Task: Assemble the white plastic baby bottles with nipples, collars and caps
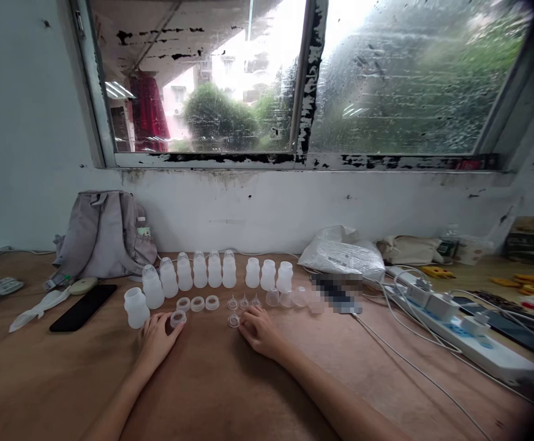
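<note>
Low over the table, my left hand (157,334) has its thumb and fingers closed on a translucent screw ring (178,318), beside an uncapped white baby bottle (136,308). My right hand (258,331) is curled, its fingertips at the edge of a clear bottle nipple (233,320). Three more nipples (244,302) stand just behind that hand, partly hidden by its fingers. Between the hands and farther back lie three loose screw rings (198,304). Several capped bottles (199,269) form a curved row behind them, and three uncapped bottles (268,274) stand to the right.
Clear dome caps (286,298) line up right of my right hand. A black phone (83,308) and a grey backpack (101,236) are at left. Plastic bag (343,254), charging cable (400,355) and white power strip (469,334) occupy the right side, below the window wall.
</note>
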`<state>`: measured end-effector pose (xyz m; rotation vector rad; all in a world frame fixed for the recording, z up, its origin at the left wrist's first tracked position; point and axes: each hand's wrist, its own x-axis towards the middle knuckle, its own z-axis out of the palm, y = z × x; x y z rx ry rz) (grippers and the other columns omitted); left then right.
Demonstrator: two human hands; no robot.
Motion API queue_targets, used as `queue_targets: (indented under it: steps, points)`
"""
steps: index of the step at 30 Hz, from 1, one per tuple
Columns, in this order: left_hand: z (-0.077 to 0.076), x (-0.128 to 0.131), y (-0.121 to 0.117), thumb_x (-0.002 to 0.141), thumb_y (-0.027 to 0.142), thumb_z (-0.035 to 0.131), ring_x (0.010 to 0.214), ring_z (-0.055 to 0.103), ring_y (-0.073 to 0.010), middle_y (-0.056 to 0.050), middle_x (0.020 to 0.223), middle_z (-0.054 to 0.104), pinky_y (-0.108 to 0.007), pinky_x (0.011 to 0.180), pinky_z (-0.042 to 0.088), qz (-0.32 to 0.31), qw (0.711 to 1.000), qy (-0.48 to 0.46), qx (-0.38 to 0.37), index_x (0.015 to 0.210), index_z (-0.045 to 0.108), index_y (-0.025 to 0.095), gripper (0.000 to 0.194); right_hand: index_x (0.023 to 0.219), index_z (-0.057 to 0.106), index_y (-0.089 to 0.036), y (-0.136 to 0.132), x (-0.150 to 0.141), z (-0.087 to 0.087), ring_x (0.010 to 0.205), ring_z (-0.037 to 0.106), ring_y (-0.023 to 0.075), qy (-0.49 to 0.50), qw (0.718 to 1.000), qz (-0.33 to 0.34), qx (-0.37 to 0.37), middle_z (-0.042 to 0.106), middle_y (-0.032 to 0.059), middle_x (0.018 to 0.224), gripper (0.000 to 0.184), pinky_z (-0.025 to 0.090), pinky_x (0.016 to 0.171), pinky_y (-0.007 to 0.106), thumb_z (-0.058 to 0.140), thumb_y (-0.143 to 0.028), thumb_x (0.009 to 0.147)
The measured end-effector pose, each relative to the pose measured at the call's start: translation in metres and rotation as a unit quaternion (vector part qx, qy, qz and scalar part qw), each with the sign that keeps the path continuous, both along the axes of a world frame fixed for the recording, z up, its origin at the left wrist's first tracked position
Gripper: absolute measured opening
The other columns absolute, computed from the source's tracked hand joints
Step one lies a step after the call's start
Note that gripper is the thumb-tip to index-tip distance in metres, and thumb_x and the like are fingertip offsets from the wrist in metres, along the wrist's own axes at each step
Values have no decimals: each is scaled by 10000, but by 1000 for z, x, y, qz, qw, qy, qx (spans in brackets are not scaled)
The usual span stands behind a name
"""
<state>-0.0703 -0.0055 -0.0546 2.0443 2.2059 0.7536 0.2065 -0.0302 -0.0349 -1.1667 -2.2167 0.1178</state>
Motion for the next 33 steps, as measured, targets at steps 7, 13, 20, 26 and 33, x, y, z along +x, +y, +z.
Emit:
queue_targets:
  steps: [7, 13, 20, 26, 33]
  points:
    - [-2, 1, 0, 734, 493, 410, 1029, 443, -270, -79, 1092, 534, -390, 876, 317, -1, 1000, 16, -1, 1057, 534, 203, 452, 992, 564, -265, -4, -4, 2, 917, 454, 194, -59, 998, -7, 7, 526, 38, 968, 230, 328, 805, 349, 416, -193, 833]
    - [-6, -1, 3, 727, 492, 429, 1007, 450, -274, -71, 1063, 547, -390, 855, 332, -10, 1000, 12, 18, 1003, 559, 209, 416, 1079, 525, -276, 0, -2, -3, 969, 443, 195, -66, 998, -16, -6, 526, 35, 1042, 277, 319, 827, 351, 406, -199, 841]
    - [-12, 0, 5, 736, 460, 456, 998, 451, -262, -80, 1050, 536, -386, 866, 341, -38, 993, 4, 115, 1067, 515, 182, 436, 1080, 512, -266, 2, -2, -8, 976, 452, 196, -52, 998, -18, 3, 534, 36, 1044, 278, 322, 829, 354, 429, -187, 827]
    - [28, 45, 19, 785, 327, 435, 1009, 459, -236, -82, 1090, 511, -359, 855, 363, -174, 962, 79, 196, 1114, 469, 186, 359, 1013, 517, -240, 3, 0, -7, 904, 484, 195, 9, 999, -39, 28, 540, 50, 976, 222, 362, 768, 334, 416, -172, 827]
    - [84, 134, 75, 747, 233, 500, 970, 475, -252, -129, 1056, 487, -338, 811, 385, -194, 955, 111, 194, 1221, 382, 126, 500, 893, 514, -204, 6, 5, -6, 829, 501, 179, 47, 996, -52, 52, 537, 52, 893, 126, 392, 728, 303, 432, -150, 814]
